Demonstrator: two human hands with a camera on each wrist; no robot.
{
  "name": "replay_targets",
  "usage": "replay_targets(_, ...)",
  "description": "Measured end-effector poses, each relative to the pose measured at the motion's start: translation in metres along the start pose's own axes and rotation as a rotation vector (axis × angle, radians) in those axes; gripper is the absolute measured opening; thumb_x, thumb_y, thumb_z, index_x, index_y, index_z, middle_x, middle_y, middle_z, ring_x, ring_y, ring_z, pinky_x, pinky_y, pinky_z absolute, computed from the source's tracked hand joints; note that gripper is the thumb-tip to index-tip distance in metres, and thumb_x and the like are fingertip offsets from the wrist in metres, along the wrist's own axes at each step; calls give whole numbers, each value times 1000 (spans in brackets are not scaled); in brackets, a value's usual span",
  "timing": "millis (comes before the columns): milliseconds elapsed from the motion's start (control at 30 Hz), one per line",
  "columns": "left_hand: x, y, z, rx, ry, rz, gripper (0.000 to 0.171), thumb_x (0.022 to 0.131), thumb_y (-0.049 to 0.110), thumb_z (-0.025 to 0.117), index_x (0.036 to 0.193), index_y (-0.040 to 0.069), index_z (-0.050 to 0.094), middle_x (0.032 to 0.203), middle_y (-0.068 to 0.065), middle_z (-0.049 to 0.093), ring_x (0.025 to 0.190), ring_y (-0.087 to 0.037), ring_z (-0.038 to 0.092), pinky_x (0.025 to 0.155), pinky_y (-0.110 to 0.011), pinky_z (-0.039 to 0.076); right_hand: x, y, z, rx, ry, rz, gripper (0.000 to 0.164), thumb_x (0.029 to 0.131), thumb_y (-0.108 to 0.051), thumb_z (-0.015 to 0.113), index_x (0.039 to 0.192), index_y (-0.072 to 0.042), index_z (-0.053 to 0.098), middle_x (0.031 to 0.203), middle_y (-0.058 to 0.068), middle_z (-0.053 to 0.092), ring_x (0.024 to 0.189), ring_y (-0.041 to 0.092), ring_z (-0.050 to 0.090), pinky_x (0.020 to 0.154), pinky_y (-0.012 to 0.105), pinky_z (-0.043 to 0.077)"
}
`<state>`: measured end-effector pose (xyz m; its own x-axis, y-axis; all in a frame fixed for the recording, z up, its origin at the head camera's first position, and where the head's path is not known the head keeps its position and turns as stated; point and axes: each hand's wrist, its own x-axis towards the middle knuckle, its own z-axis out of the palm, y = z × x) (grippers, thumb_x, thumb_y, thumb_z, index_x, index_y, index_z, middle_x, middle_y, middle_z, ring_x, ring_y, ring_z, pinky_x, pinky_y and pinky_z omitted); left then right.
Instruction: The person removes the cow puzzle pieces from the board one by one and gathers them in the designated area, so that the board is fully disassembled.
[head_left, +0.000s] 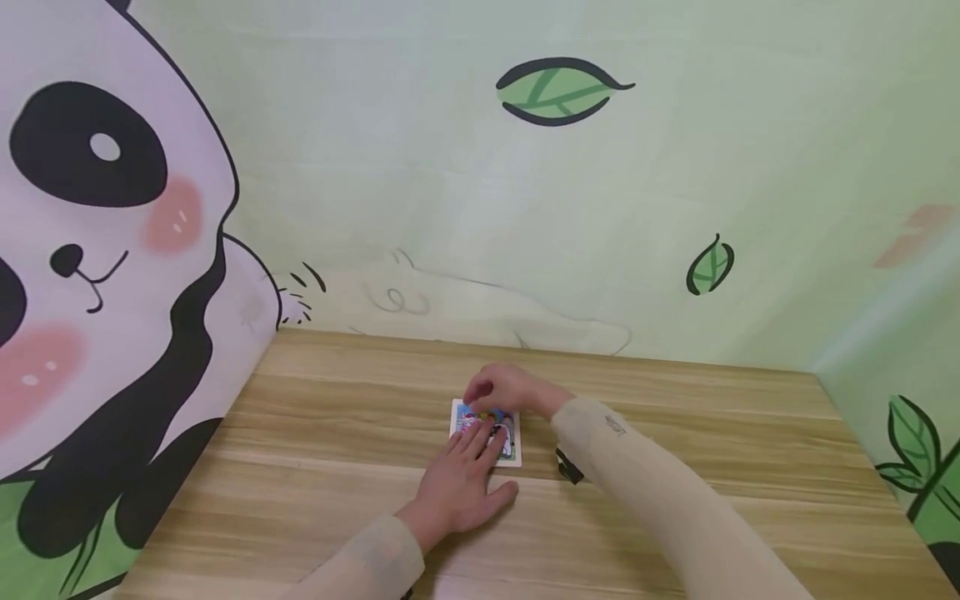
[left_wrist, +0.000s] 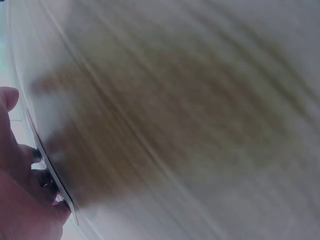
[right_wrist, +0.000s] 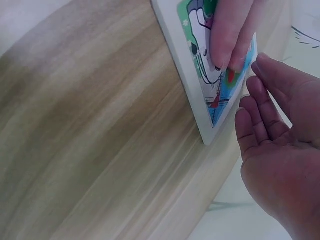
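Note:
A small cartoon picture board (head_left: 514, 452) with a white border lies flat on the wooden table. My left hand (head_left: 461, 490) rests on its near part with fingers spread and straight, covering much of the picture. In the right wrist view, two left fingers (right_wrist: 227, 42) press on the printed face beside the white border (right_wrist: 192, 95). My right hand (head_left: 510, 389) is at the board's far edge, fingers loosely bent and palm visible in its wrist view, with fingertips right at the rim. Nothing shows in its grasp. The left wrist view catches the board's thin edge (left_wrist: 50, 167) under the left fingertips.
The wood-grain table (head_left: 337, 417) extends on both sides of the board. Behind it stands a pale green wall (head_left: 390, 167) with painted leaves, and a large painted panda (head_left: 112, 250) is at left. A small black object (head_left: 570, 468) shows beneath the right sleeve.

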<state>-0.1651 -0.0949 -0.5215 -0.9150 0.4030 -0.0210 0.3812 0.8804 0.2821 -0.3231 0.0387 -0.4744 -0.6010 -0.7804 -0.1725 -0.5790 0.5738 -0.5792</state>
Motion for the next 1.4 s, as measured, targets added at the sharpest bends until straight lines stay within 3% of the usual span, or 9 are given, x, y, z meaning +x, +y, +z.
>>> replay_targets(400, 3, -2, 5, 7, 2, 6, 80, 106, 59, 45, 167, 8, 37, 174, -15, 29, 162, -32, 26, 130, -50, 26, 2, 1, -2, 12, -14, 6, 15, 101, -11, 73, 112, -3, 80, 102, 3, 77, 92, 8, 63, 89, 27, 54)
replay_targets(1100, 2, -4, 7, -5, -6, 2, 80, 105, 59, 44, 167, 9, 36, 175, -14, 28, 163, -31, 25, 131, -50, 25, 5, 2, 5, 32, -19, 58, 13, 100, -13, 76, 110, -6, 78, 102, 1, 73, 91, 8, 64, 87, 24, 54)
replay_targets(1400, 3, -3, 5, -11, -28, -5, 81, 106, 58, 44, 168, 8, 33, 175, -15, 26, 163, -31, 22, 131, -50, 24, 3, 2, 4, -1, -12, 23, 18, 101, -15, 75, 117, -7, 79, 110, 3, 74, 100, 10, 65, 96, 29, 55)
